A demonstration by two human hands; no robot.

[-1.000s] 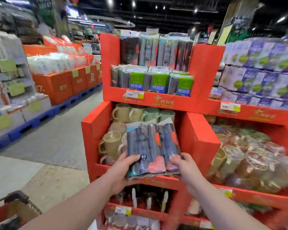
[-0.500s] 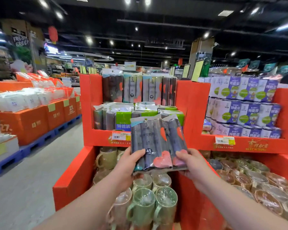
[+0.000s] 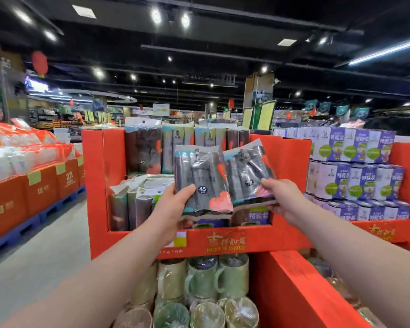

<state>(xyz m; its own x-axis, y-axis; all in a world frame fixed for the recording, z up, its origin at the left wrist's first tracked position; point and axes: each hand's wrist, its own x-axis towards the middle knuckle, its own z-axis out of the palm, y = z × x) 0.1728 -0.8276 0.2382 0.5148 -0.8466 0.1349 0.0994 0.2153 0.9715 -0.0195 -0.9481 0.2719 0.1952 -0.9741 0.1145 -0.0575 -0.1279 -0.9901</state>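
Observation:
My left hand (image 3: 173, 202) grips a dark plastic pack of rolls (image 3: 200, 178) marked 45, with a pink-red heart at its lower right. My right hand (image 3: 281, 197) pinches a second, like pack (image 3: 246, 174) by its lower edge, tilted to the right. Both packs are held up in front of the red cardboard display's upper shelf (image 3: 223, 242). More of the same packs (image 3: 143, 150) stand upright along the back of that shelf.
Green and beige mugs (image 3: 201, 280) wrapped in film fill the bin below the shelf. Purple-and-white roll packs (image 3: 355, 171) stack on the right display. Orange boxes with white packs (image 3: 33, 185) line the aisle on the left, on blue pallets.
The single bundle I held with both hands has split into two packs, one in each hand, and both have risen to the upper shelf. The view has tilted up.

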